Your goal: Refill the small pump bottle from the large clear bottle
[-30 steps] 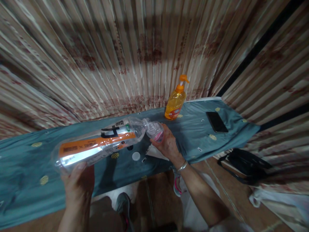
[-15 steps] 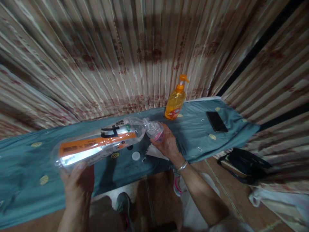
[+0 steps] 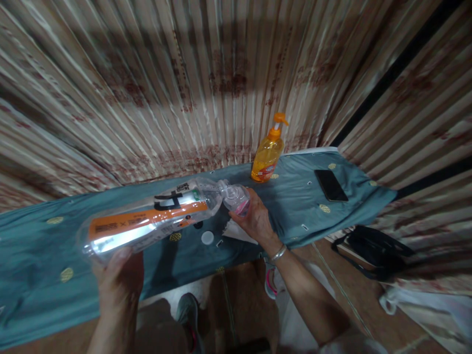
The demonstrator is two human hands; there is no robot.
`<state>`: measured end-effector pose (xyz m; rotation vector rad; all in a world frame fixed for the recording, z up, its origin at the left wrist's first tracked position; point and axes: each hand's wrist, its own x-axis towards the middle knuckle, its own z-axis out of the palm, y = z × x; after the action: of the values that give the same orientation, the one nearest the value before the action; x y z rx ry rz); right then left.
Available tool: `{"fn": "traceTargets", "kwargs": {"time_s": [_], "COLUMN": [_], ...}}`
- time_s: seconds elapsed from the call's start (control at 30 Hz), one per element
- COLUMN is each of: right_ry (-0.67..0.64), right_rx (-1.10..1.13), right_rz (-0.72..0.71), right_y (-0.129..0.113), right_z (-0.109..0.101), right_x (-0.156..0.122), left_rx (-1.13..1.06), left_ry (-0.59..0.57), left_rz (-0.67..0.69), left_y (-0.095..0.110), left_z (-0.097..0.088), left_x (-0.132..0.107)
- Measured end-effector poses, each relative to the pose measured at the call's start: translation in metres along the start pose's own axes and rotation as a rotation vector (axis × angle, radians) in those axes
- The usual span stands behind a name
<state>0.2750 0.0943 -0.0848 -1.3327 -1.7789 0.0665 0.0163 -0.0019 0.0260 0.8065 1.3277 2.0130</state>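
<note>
Over teal cloth [image 3: 291,201] before pleated curtains [image 3: 206,88], left hand [image 3: 121,275] around large bottle [image 3: 147,221], right hand [image 3: 255,219] around small bottle [image 3: 235,196].

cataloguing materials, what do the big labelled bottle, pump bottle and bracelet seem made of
Big labelled bottle: glossy clear plastic, probably; see-through walls with bright highlights.
Pump bottle: likely smooth plastic, translucent, with yellow-orange liquid showing inside.
Bracelet: apparently polished metal, judging by its silvery shine.
</note>
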Motion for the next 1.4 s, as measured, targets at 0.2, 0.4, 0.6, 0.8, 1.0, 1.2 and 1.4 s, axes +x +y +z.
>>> {"fn": "traceTargets", "kwargs": {"time_s": [0.2, 0.4, 0.6, 0.8, 1.0, 1.2, 1.4], "right_ry": [-0.007, -0.019, -0.022, -0.009, -0.012, -0.028, -0.022], "right_rx": [0.017, 0.024, 0.046, 0.035, 0.032, 0.031, 0.018], "right_rz": [0.008, 0.008, 0.02, 0.022, 0.018, 0.036, 0.021], "right_y": [-0.0007, -0.0014, -0.0016, -0.0022, -0.0033, -0.0032, -0.0029], "right_z": [-0.0015, -0.0029, -0.0032, -0.0031, -0.0048, -0.0048, -0.0041], "right_x": [0.0006, 0.0013, 0.0014, 0.0014, 0.002, 0.0022, 0.0017], "left_rx": [-0.012, -0.004, 0.003, 0.004, 0.028, 0.008, 0.01], "left_ry": [0.01, -0.005, 0.03, 0.016, 0.01, 0.01, 0.042], "left_rz": [-0.019, -0.002, 0.011, -0.029, 0.008, 0.022, -0.02], "left_y": [-0.0008, -0.0008, 0.0004, 0.0036, 0.0039, 0.0052, 0.0064], "left_z": [0.0006, -0.0001, 0.0024, 0.0049, 0.005, 0.0077, 0.0085], "left_x": [0.0007, 0.0006, 0.001, -0.0009, -0.0004, -0.001, -0.0027]}}
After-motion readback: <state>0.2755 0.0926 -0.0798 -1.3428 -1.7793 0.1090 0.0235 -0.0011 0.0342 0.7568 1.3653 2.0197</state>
